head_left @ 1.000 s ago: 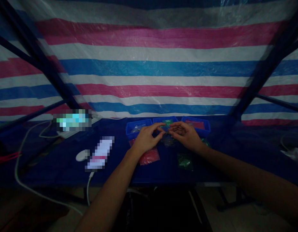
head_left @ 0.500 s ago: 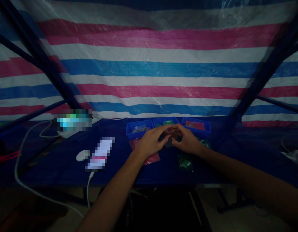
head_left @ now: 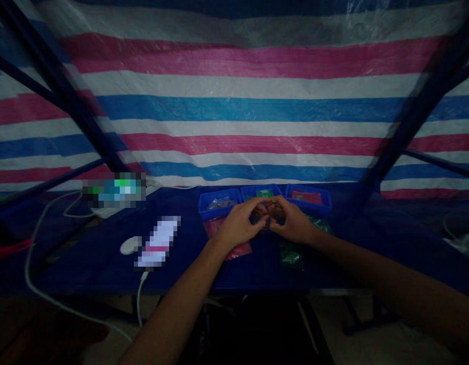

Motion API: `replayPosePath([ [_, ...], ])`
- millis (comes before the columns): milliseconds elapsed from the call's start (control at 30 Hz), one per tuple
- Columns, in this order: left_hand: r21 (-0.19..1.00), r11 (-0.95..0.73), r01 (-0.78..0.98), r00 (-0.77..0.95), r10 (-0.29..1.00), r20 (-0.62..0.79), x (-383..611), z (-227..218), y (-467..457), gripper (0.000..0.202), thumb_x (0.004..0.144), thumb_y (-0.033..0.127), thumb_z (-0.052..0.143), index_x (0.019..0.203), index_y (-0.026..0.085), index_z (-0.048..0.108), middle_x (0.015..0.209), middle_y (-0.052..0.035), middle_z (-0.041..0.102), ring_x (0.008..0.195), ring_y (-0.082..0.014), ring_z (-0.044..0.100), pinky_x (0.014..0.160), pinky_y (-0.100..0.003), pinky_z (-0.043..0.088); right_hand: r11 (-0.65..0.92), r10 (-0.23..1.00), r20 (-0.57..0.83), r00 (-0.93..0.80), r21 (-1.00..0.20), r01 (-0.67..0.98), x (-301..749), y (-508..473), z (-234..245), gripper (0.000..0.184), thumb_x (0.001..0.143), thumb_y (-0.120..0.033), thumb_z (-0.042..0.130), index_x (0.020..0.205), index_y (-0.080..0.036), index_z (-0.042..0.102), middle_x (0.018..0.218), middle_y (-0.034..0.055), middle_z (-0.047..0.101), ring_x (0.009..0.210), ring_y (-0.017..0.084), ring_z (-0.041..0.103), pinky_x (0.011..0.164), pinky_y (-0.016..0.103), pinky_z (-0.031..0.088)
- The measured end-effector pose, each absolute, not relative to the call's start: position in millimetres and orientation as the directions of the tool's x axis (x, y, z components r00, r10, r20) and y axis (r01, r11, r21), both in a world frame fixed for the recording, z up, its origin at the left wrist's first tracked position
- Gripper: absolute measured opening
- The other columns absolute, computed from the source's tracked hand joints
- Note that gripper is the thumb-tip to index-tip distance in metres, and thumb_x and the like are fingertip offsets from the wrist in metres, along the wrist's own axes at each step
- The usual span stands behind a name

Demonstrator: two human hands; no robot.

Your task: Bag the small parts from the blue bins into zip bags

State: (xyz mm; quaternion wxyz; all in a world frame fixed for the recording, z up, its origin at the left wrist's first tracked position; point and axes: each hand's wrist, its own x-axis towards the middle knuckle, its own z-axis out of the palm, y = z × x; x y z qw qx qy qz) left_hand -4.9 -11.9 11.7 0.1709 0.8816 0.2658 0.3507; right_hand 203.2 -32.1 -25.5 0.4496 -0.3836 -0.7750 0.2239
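Observation:
My left hand [head_left: 239, 224] and my right hand [head_left: 294, 221] meet fingertip to fingertip above the table, just in front of the blue bins. Both have curled fingers and thumbs that close toward each other. Whatever sits between the fingertips is too dark and small to name. Under my left hand and wrist lie red packets in clear plastic [head_left: 240, 251]. A green packet [head_left: 291, 256] rests on the table below my right hand, and another green packet [head_left: 321, 223] shows partly behind my right wrist.
A left blue bin [head_left: 201, 205] holds clear packets, a middle blue bin [head_left: 249, 189] green ones, a right blue bin [head_left: 327, 203] red ones. Leftward are a blurred-out phone [head_left: 158, 243] on a white cable [head_left: 140, 299], a white disc [head_left: 130, 245] and a blurred-out device [head_left: 118, 188]. Striped sheeting [head_left: 234, 106] hangs behind.
My hands stay in nearly the same place. The fingers have shifted slightly, with the fingertips of both hands still together.

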Motion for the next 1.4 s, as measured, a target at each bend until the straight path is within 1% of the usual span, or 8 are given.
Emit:
replayPosePath([
  [267,0.502,-0.808,0.31,0.638,0.568,0.52,-4,9,-11,0.053,0.085,0.012,0.064,0.136,0.026,0.058,0.107,-0.0029,0.075,0.096,-0.0192,0.072,0.092,-0.037,0.058,0.576,0.814,0.482,-0.324,-0.741,0.344,204,-31,-29,0.045,0.083,-0.014,0.066,0.125,-0.023,0.051,0.082,-0.0034,0.059,0.068,0.013,0.058,0.064,0.026,0.05],
  [467,0.455,-0.812,0.367,0.608,0.579,0.543,-6,9,-9,0.043,0.087,0.013,0.064,0.129,0.023,0.063,0.11,-0.0043,0.074,0.095,-0.0192,0.071,0.089,-0.036,0.057,0.56,0.826,0.503,-0.254,-0.782,0.273,204,-29,-32,0.042,0.086,-0.02,0.068,0.126,-0.022,0.055,0.092,-0.0003,0.061,0.077,0.014,0.062,0.075,0.029,0.056],
  [600,0.443,-0.795,0.415,0.57,0.606,0.555,-7,10,-8,0.037,0.091,0.018,0.064,0.127,0.023,0.064,0.112,-0.0044,0.076,0.097,-0.0206,0.072,0.093,-0.037,0.057,0.534,0.843,0.501,-0.195,-0.824,0.19,204,-26,-31,0.039,0.088,-0.027,0.07,0.126,-0.023,0.058,0.096,0.0015,0.063,0.082,0.016,0.065,0.077,0.031,0.059],
  [800,0.449,-0.782,0.432,0.526,0.623,0.579,-7,10,-7,0.032,0.093,0.018,0.063,0.125,0.023,0.065,0.112,-0.0042,0.077,0.098,-0.0213,0.073,0.091,-0.037,0.058,0.554,0.83,0.537,-0.154,-0.826,0.104,204,-22,-29,0.035,0.089,-0.03,0.074,0.121,-0.024,0.062,0.101,0.0039,0.068,0.098,0.019,0.068,0.092,0.036,0.058],
  [900,0.447,-0.789,0.421,0.495,0.613,0.615,-7,11,-7,0.029,0.094,0.02,0.064,0.123,0.023,0.067,0.114,-0.004,0.076,0.099,-0.02,0.073,0.093,-0.037,0.057,0.534,0.839,0.522,-0.156,-0.844,0.051,204,-21,-28,0.037,0.089,-0.032,0.075,0.123,-0.024,0.061,0.103,0.0043,0.068,0.098,0.019,0.069,0.089,0.035,0.059],
  [1033,0.5,-0.782,0.372,0.467,0.623,0.627,-6,13,-7,0.029,0.095,0.022,0.065,0.124,0.022,0.067,0.109,-0.0039,0.077,0.098,-0.0193,0.072,0.092,-0.036,0.056,0.513,0.851,0.506,-0.14,-0.858,0.014,205,-21,-29,0.038,0.088,-0.032,0.077,0.122,-0.024,0.062,0.101,0.0046,0.069,0.092,0.017,0.069,0.08,0.03,0.059],
  [1200,0.508,-0.792,0.337,0.494,0.609,0.621,-4,16,-9,0.017,0.091,0.013,0.064,0.102,0.02,0.073,0.099,-0.0039,0.074,0.087,-0.0174,0.069,0.08,-0.032,0.054,0.525,0.845,0.519,-0.133,-0.851,0.016,204,-21,-33,0.036,0.087,-0.032,0.079,0.119,-0.024,0.064,0.101,0.0052,0.07,0.092,0.018,0.069,0.078,0.03,0.059],
  [1400,0.461,-0.799,0.387,0.512,0.602,0.613,-3,17,-12,0.014,0.079,0.007,0.065,0.087,0.019,0.064,0.088,-0.001,0.066,0.083,-0.0173,0.062,0.078,-0.031,0.046,0.561,0.825,0.542,-0.161,-0.82,0.115,203,-26,-29,0.034,0.09,-0.033,0.075,0.12,-0.023,0.065,0.101,0.0063,0.071,0.091,0.019,0.07,0.082,0.034,0.06],
])
